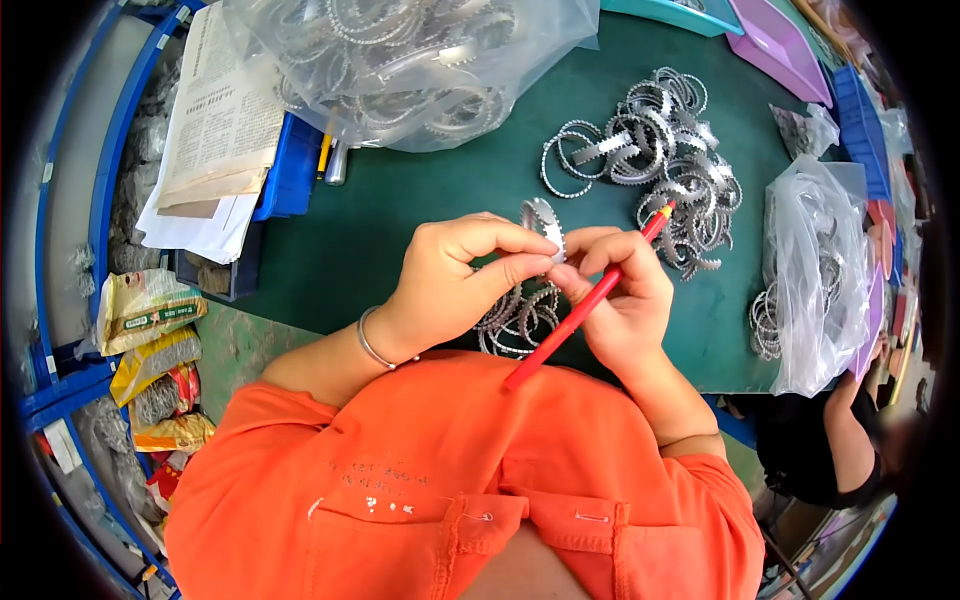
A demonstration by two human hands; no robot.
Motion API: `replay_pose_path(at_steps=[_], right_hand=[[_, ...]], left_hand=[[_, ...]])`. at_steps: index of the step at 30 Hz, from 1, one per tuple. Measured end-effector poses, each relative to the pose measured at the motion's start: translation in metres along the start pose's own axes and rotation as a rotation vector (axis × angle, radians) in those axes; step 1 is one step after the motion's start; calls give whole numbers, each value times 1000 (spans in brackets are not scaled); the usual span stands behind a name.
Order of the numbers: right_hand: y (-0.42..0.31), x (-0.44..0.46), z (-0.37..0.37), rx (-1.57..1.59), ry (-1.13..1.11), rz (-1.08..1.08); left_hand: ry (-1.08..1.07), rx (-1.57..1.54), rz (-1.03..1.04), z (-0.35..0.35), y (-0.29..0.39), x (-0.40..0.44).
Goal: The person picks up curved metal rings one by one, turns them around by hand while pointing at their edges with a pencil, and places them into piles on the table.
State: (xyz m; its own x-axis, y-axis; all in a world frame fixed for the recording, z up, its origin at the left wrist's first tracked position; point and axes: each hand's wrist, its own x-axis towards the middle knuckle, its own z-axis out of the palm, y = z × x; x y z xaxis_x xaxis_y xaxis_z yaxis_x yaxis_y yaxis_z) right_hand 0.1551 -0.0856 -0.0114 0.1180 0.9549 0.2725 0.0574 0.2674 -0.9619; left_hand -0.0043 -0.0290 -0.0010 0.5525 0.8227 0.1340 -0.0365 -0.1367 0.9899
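Over the table's near edge, my left hand (450,272) pinches a silver toothed metal ring (541,218) between thumb and fingertips. My right hand (628,292) is closed at the ring's other side, its fingertips meeting those of the left. A red pen (575,320) with a yellow band near its tip lies across the right hand, gripped by it and slanting up to the right. Below the hands sits a small group of similar rings (515,322), partly hidden. A larger tangled heap of toothed rings (655,135) lies beyond my right hand.
A clear plastic bag of rings (420,75) fills the back left of the green table (420,185). Papers (215,130) rest on a blue bin (292,165) at left. Another bag (815,270) stands right, near a person in dark clothing (805,445). A pink tray (780,45) lies behind.
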Motion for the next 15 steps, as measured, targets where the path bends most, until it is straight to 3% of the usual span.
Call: replay_pose_path(at_steps=[3,4,5,7,9,11,15], right_hand=[[0,1,-1,358,56,131],[1,1,-4,410,77,163],[2,1,-8,462,98,196],[4,2,-12,582,132,198],[3,2,-16,751,129,249],[4,2,-17,802,106,246],[4,0,-21,838,151,329]], left_hand=[[10,149,86,-3,1,-1],[110,159,191,-1,-3,0],[124,126,163,-4,-8,0],[143,-148,-123,-5,-9,1],[95,-108,-151,-8,-10,4],[-35,-434,-427,-9,-12,5],[-92,-459,-449,-12,-9,1]])
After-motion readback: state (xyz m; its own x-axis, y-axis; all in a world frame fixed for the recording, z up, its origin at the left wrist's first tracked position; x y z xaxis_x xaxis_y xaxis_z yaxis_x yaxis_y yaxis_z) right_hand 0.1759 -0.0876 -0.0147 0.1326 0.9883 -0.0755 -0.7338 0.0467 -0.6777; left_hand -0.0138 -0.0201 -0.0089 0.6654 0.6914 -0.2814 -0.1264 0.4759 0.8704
